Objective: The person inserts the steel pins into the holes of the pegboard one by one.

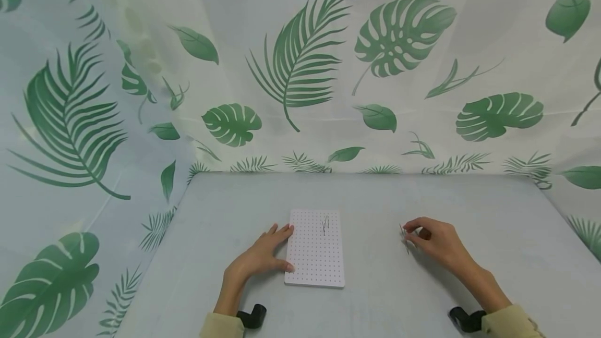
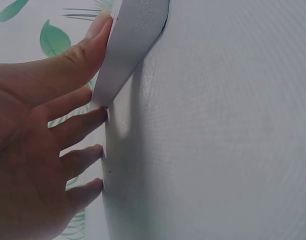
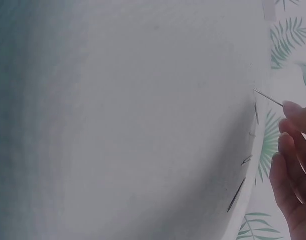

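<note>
Presently, the left hand [image 1: 260, 254] lies spread, touching the left edge of the perforated board [image 1: 310, 257]; right of the board, the right hand [image 1: 436, 236] pinches one needle [image 3: 268, 98] near loose needles [image 3: 236, 195] on the desk [image 1: 380, 296]. A slack fingertip hold could drop it.

Left arm: pale yellow fabric sleeve [image 1: 221, 326], ending short of the wrist. Small matte-black device with rounded housing [image 1: 254, 316] worn at the wrist. Left hand [image 1: 260, 255] bare. Right arm: matching pale yellow sleeve [image 1: 508, 322], creased along its outer side; similar black rounded wrist device [image 1: 465, 320]. Right hand [image 1: 436, 237] bare.
</note>
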A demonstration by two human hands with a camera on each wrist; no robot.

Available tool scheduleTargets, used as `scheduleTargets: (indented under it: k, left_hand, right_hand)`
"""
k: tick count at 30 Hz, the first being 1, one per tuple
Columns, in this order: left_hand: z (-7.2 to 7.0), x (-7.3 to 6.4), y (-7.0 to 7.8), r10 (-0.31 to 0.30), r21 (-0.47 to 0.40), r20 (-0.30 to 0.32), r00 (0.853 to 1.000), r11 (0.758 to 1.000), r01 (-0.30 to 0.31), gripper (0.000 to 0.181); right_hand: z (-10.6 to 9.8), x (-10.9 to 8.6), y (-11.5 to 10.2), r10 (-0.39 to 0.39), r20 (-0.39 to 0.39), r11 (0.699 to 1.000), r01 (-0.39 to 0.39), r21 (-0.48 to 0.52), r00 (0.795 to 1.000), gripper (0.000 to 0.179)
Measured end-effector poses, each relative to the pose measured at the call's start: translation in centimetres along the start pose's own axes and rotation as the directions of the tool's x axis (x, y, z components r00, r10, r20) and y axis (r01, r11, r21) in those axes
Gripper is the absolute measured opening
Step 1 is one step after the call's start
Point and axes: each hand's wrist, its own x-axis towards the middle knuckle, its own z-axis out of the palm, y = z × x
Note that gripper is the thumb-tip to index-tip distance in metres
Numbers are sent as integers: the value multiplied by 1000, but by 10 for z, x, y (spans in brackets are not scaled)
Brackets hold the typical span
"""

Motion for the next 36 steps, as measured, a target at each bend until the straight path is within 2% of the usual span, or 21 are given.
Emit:
scheduleTargets:
  k: [9,17,25,36]
  left_hand:
    - [0,-1,-1,-1,12,-2,1000,1000,1,95]
    - [-1,0,0,-14,24,-1,1000,1000,14,95]
    - [0,1,-1,-14,17,-5,1000,1000,14,95]
    - [2,2,-3,-4,24,-1,1000,1000,4,94]
  right_hand:
    - [1,1,-7,6,-33,999,-5,40,999,25]
    - [2,4,-17,92,26,994,-93,56,995,21]
    - [5,9,-24,86,11,991,-86,101,996,21]
    - [11,15,-31,96,55,985,-103,141,994,19]
